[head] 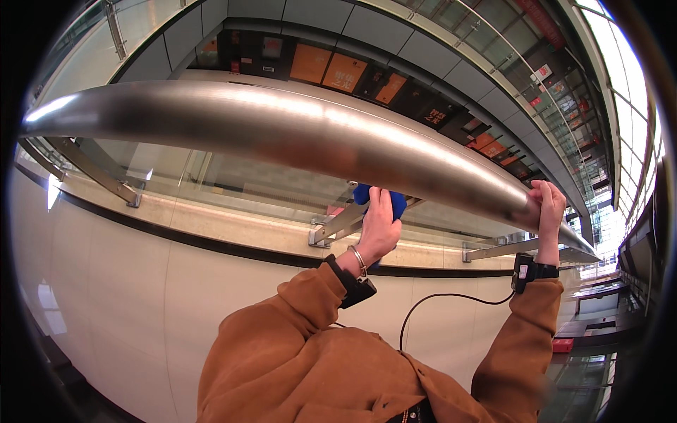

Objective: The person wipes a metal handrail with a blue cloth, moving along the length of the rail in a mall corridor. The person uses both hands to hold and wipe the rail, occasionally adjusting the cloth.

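Note:
A thick brushed-metal handrail point(296, 132) curves across the view in front of me. Just below its middle, my left hand point(380, 222) grips a blue cloth point(396, 203) against a flat metal post point(346, 219) under the rail; part of the cloth is hidden behind the fingers. Farther right, my right hand point(550, 203) rests on the handrail, its fingers bent over the top edge and touching the metal. I cannot make out anything held in it.
Below the rail stand glass panels point(254, 177) and more metal posts point(98, 172) on a pale stone ledge point(211, 235) with a dark edge strip. A black cable point(439, 296) loops from the device on my right wrist. Beyond the railing lie a lower level and another glass balustrade point(508, 58).

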`<state>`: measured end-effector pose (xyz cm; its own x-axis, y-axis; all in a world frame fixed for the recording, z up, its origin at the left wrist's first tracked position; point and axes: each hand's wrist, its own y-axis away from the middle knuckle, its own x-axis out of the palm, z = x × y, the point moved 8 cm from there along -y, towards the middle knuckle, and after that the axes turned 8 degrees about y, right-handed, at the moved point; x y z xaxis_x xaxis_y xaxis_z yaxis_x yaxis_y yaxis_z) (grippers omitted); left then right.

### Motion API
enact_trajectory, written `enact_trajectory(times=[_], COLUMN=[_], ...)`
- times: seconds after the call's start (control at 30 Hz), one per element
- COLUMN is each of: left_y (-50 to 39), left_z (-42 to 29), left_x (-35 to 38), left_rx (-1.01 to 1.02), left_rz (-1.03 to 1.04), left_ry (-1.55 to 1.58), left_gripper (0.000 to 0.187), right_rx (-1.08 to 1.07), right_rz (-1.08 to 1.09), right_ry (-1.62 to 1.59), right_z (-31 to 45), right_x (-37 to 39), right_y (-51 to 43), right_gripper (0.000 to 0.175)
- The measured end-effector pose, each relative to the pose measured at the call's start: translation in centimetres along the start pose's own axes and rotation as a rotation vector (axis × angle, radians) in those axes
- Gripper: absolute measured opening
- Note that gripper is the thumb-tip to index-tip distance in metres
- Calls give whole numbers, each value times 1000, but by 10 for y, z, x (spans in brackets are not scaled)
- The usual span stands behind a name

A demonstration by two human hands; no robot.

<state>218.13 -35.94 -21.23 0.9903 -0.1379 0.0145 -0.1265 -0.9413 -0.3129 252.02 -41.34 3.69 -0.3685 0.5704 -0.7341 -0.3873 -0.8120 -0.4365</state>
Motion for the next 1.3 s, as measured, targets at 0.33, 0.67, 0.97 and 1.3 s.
enact_trajectory(times=[0.33,0.67,0.97,1.3], left_y=[-1,-11,13,-50], left_z=[-1,-3,4,-19], left_x=[-3,-2,-2,18], left_rx=[190,145,44,-9], left_rz=[5,60,188,379], left_ry=[-333,-372,-253,-456], left_gripper=[58,50,59,29], right_rx=[-11,-21,21,-6], right_rz=[6,5,-10,-6], right_ry=[-6,-18,20,-13], right_z=[2,5,4,8], right_x=[2,3,3,4], right_y=[2,2,2,4], right_gripper=[29,30,30,29])
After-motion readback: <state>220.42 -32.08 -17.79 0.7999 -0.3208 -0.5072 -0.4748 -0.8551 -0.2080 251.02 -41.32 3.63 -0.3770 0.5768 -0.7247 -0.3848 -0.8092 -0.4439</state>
